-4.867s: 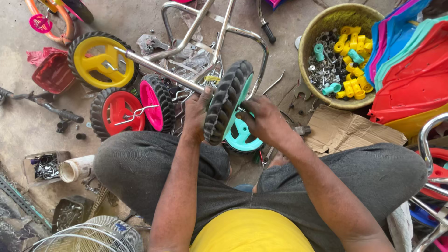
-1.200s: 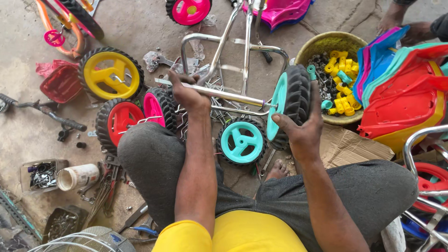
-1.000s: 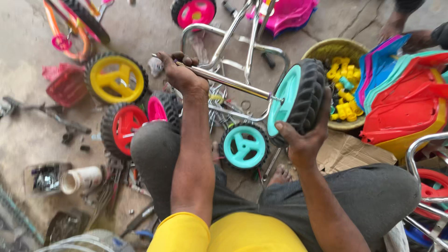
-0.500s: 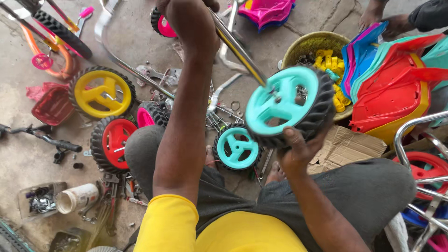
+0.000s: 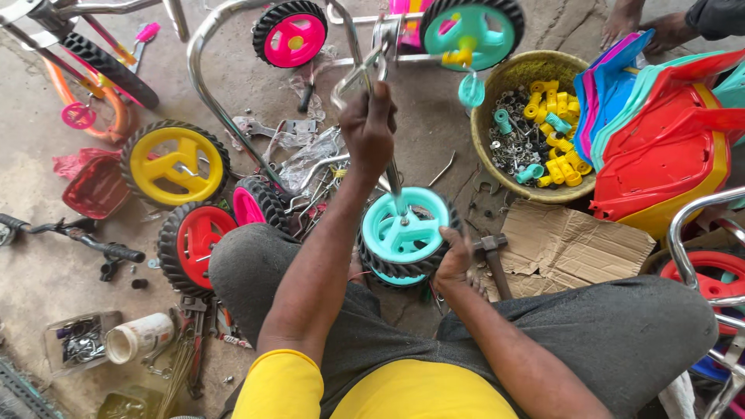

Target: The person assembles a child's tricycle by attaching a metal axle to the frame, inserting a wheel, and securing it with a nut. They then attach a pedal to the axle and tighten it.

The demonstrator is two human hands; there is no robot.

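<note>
Seating a teal wheel (image 5: pixel 403 233) on the steel axle rod (image 5: pixel 392 174), now swung upright.
Left hand (image 5: pixel 369 128) clenches the rod; right hand (image 5: pixel 454 260) grips the tyre, raised earlier.

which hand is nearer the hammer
Right. The right hand grips the teal wheel beside the hammer; the left hand is higher, on the metal rod.

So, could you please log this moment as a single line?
left hand: grips metal axle rod | right hand: holds teal wheel at rim | rod in wheel hub | hammer beside
</note>
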